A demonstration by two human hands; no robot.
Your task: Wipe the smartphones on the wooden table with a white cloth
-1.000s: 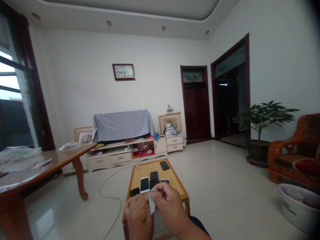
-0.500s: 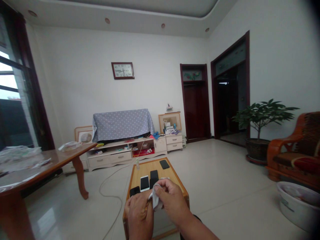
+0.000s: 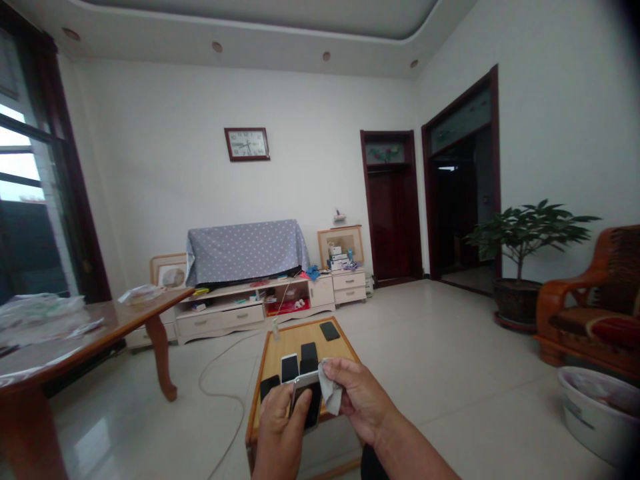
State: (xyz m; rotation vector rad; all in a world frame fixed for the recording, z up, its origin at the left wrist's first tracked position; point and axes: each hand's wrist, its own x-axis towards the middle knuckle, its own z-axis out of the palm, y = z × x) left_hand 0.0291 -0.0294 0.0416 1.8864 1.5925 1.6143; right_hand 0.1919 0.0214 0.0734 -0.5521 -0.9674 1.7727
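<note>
Smartphone (image 3: 306, 400) up now, silver rim, dark screen, tilted in the left hand (image 3: 280, 427) | pale cloth (image 3: 331, 393) pinched in the right hand (image 3: 361, 400), pressed against the phone's right edge | white-faced phone (image 3: 289, 368) and black phones (image 3: 309, 355) lying flat on the low wooden table (image 3: 295, 340)

Left hand (image 3: 279, 432) grips smartphone (image 3: 306, 398); right hand (image 3: 359, 400) pinches grey cloth (image 3: 331, 389) against phone's edge, above wooden table (image 3: 310, 338).
</note>
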